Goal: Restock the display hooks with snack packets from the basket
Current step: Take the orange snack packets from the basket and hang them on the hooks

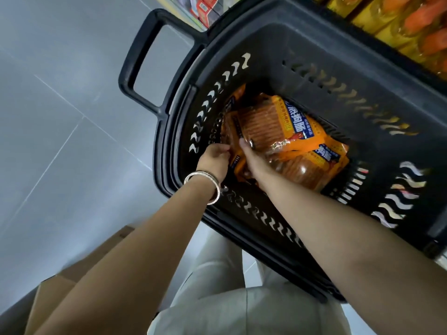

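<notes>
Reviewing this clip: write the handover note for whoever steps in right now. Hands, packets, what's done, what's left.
Left hand: pinches the edge of the side packet, next to the perforated wall of the black basket.
Right hand: thumb on the clear end of the top packet, fingers hidden beneath; seems to grip it.
Packets: every orange one in sight lies in the basket.
Done: nothing visibly hung; hooks out of view.
Left: lift packets out and hang them.

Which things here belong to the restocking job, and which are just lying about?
Job: basket, orange snack packets, left hand and right hand, both gripping packets.
Lying about: cardboard box, yellow-and-orange shelf goods, tiled floor.
</notes>
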A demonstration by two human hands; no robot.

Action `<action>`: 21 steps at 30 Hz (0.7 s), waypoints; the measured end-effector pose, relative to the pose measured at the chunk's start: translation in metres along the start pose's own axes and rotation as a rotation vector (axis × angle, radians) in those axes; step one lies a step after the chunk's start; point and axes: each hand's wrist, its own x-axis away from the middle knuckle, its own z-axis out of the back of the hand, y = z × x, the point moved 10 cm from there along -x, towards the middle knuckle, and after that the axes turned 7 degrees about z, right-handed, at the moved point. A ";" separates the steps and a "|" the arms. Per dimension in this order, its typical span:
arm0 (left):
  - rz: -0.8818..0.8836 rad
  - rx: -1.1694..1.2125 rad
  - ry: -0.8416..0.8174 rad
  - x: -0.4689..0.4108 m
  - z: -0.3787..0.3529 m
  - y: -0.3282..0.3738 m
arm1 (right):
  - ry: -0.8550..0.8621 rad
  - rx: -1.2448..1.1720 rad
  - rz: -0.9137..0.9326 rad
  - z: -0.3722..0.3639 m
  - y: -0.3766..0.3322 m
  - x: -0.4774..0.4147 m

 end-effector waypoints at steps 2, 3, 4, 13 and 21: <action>0.036 0.043 -0.003 -0.002 0.002 -0.001 | 0.020 0.107 0.108 0.004 -0.007 0.003; 0.060 0.064 -0.011 -0.002 0.002 -0.002 | 0.065 0.145 0.144 0.011 -0.007 0.004; 0.078 0.088 -0.018 -0.001 0.003 -0.002 | 0.108 0.141 0.149 0.018 -0.006 0.007; 0.154 -0.004 -0.022 0.015 -0.014 -0.003 | 0.202 -0.923 -0.076 0.087 0.026 0.076; 0.295 0.464 -0.385 0.056 -0.079 -0.008 | 0.054 -0.999 0.005 0.107 0.024 0.099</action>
